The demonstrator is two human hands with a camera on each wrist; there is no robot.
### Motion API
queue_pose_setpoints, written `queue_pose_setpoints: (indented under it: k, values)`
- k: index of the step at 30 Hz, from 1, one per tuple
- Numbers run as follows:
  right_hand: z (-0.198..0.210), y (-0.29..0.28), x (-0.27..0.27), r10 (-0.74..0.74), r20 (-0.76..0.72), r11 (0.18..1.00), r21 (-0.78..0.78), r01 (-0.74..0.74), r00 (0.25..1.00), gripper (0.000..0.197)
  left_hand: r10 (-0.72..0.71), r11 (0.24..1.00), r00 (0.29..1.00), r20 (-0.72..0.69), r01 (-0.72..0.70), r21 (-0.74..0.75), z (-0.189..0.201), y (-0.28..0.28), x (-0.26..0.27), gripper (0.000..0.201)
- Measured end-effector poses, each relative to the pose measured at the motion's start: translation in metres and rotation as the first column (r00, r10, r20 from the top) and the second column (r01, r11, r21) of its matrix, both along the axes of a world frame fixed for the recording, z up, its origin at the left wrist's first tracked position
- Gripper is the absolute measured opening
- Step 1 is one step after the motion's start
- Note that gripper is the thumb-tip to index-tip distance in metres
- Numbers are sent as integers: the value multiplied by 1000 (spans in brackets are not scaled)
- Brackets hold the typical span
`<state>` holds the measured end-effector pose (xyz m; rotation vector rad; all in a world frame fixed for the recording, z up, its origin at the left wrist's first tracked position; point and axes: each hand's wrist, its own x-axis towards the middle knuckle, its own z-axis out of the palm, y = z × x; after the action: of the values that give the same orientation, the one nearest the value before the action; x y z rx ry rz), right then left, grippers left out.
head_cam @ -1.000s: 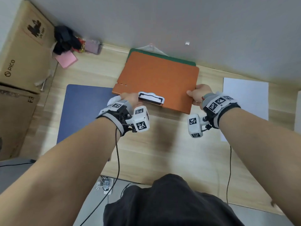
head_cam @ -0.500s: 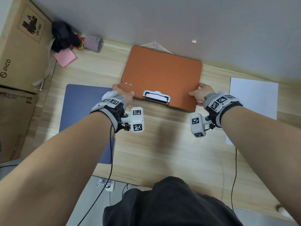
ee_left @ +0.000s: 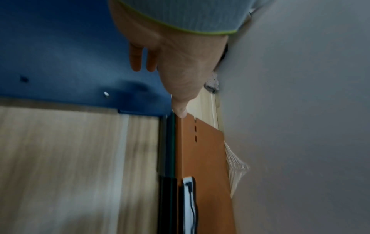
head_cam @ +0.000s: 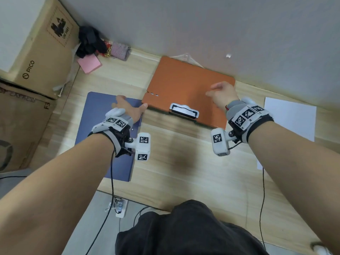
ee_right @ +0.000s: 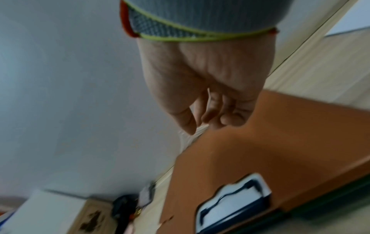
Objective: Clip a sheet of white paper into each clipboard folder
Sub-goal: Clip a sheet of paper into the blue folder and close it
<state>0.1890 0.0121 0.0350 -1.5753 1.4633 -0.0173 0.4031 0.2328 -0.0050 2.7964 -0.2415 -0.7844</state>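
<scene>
An orange clipboard folder [head_cam: 184,83] lies shut against the wall, its white clip [head_cam: 184,110] on the near edge. A green folder [ee_left: 170,142] lies under it and shows only as a thin edge. Left of them lies a blue folder [head_cam: 97,116]. One sheet of white paper [head_cam: 290,118] lies at the right. My left hand [head_cam: 127,107] is spread over the blue folder [ee_left: 60,55], and its thumb [ee_left: 180,101] touches the orange folder's [ee_left: 202,158] near left corner. My right hand [head_cam: 220,96] hovers above the orange folder [ee_right: 270,142] with loosely curled fingers [ee_right: 212,114], holding nothing.
Cardboard boxes [head_cam: 36,57] stand along the left side. A pink pad [head_cam: 89,64] and a heap of dark cloth [head_cam: 90,43] sit at the back left. Clear plastic wrap [head_cam: 185,57] pokes out behind the orange folder. The grey wall [head_cam: 202,24] bounds the desk's far edge.
The orange folder slid back to the wall and now covers the green one. Both hands let go of it: the left moved onto the blue folder, the right rose above the orange cover.
</scene>
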Motion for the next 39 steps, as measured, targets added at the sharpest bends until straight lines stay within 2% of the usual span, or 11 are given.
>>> queue_pose_setpoints:
  k: [3, 7, 11, 16, 20, 25, 28, 30, 33, 35, 39]
  values:
    - [8, 22, 22, 170, 86, 984, 41, -174, 982, 4, 30, 992, 999, -40, -24, 127, -1, 29, 14, 85]
    - [-2, 60, 33, 224, 110, 961, 141, -239, 968, 9, 62, 968, 994, -86, -39, 248, -7, 77, 22, 83]
    - [-20, 87, 25, 213, 82, 949, 221, -226, 974, 11, 9, 945, 987, -158, 43, 325, -14, 115, 11, 102]
    - [-32, 112, 11, 249, 51, 911, 327, -252, 967, 9, -165, 868, 959, -231, 253, 427, -9, 137, -6, 112]
    - [-45, 125, -4, 247, 41, 892, 379, -244, 968, 7, -269, 820, 920, -285, 374, 433, -2, 137, -17, 118]
    - [-68, 163, -20, 275, 61, 820, 506, -267, 959, 4, -246, 840, 888, -388, 395, 372, -7, 143, -60, 144]
    - [-74, 186, -25, 354, 83, 799, 491, -347, 932, 21, -259, 862, 867, -426, 407, 304, -4, 146, -100, 140]
    - [-70, 194, -31, 449, 110, 758, 478, -443, 887, 25, -238, 889, 862, -448, 379, 257, 1, 143, -127, 128]
    - [-67, 193, -56, 627, 38, 684, 451, -574, 778, 20, -161, 940, 862, -481, 282, 190, 8, 130, -154, 123]
    - [-64, 188, -77, 666, 39, 666, 419, -617, 745, 20, -83, 960, 895, -438, 190, 206, 11, 118, -161, 136]
    - [-38, 169, -125, 597, 221, 649, 432, -626, 771, 33, 86, 992, 942, -323, -52, 113, 34, 77, -176, 157]
